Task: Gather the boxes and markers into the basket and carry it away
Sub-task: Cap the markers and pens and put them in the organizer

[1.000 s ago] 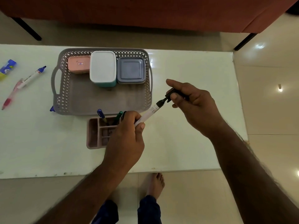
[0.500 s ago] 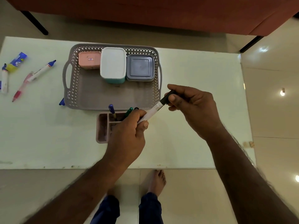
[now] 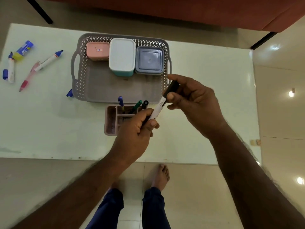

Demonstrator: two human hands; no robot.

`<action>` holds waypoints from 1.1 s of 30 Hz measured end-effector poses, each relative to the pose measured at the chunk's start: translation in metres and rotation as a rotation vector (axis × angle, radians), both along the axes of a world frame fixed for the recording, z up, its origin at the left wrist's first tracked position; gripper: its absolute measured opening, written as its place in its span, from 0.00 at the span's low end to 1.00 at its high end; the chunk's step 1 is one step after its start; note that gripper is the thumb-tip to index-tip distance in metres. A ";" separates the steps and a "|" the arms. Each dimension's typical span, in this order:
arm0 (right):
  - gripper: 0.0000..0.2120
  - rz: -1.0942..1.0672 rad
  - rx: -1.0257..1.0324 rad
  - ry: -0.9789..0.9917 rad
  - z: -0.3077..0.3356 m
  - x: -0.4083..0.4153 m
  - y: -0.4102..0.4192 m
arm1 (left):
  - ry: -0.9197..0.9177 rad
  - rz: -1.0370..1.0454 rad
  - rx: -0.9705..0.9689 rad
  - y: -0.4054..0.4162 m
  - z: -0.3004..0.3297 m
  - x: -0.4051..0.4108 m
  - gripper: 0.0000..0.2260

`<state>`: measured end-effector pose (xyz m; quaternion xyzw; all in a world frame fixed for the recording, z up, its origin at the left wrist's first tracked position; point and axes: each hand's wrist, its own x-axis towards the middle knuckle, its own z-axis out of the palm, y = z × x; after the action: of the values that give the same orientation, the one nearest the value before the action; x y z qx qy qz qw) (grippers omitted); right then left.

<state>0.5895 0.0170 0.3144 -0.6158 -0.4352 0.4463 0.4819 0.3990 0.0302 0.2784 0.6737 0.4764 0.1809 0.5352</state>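
Left hand (image 3: 137, 129): closed around the lower white barrel of the black marker (image 3: 162, 103); thumb and fingers clamp it, at 6 o'clock of the basket.
Right hand (image 3: 196, 103): fingertips pinched together on the marker's black cap end; whether the cap is fully seated cannot be told.
Black marker: held in the air between both hands, tilted, above the table's near half; not in the basket.
Pen holder (image 3: 113, 119): pink, compartmented, on the table just beside the basket's near wall, partly hidden by the left hand. It holds a blue pen (image 3: 121, 101), a green pen (image 3: 136, 106) and a black pen (image 3: 144, 104), all upright or leaning.
Table (image 3: 206, 66): white, glossy.
Basket (image 3: 82, 75): grey, perforated, two handles, centre of the table at 12 o'clock of the hands.
Boxes, done: pink box (image 3: 97, 51), white box (image 3: 121, 56) and grey box (image 3: 149, 60) stand in a row along the basket's far wall, touching side by side.
Markers, left: blue-capped marker (image 3: 48, 60), pink pen (image 3: 28, 76) and a second white marker (image 3: 10, 70) lie loose at 10 o'clock, well apart from the basket. A blue cap (image 3: 5, 74) lies beside the second marker.
Other item: blue-and-yellow object (image 3: 23, 50) at the far left; type unclear.
Blue object (image 3: 69, 93): pokes out at the basket's near-left corner; partly hidden.
Progress, judged: boxes gathered; markers mostly outstanding; carrying not begun.
Obstruction: none between hands and basket; the pen holder sits closest to that path.
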 end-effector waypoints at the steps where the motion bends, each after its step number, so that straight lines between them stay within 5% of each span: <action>1: 0.19 0.000 -0.007 -0.012 0.000 -0.004 -0.003 | 0.006 -0.009 0.008 -0.001 -0.001 -0.001 0.10; 9: 0.18 -0.171 -0.048 -0.214 -0.013 -0.034 -0.031 | 0.212 -0.027 0.098 -0.013 -0.018 -0.033 0.18; 13: 0.14 -0.250 -0.073 -0.284 -0.019 -0.044 -0.034 | 0.366 0.015 0.277 -0.007 -0.029 -0.053 0.14; 21: 0.12 -0.127 -0.130 -0.452 -0.042 -0.072 -0.024 | 0.530 -0.156 0.396 0.010 -0.040 -0.057 0.15; 33: 0.13 -0.096 -0.253 -0.636 -0.082 -0.084 -0.013 | 0.582 -0.146 0.437 0.010 -0.053 -0.054 0.13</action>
<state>0.5054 0.0041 0.2328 -0.7989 -0.4752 0.2591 0.2622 0.3448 0.0401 0.2257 0.8276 0.5094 0.0406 0.2323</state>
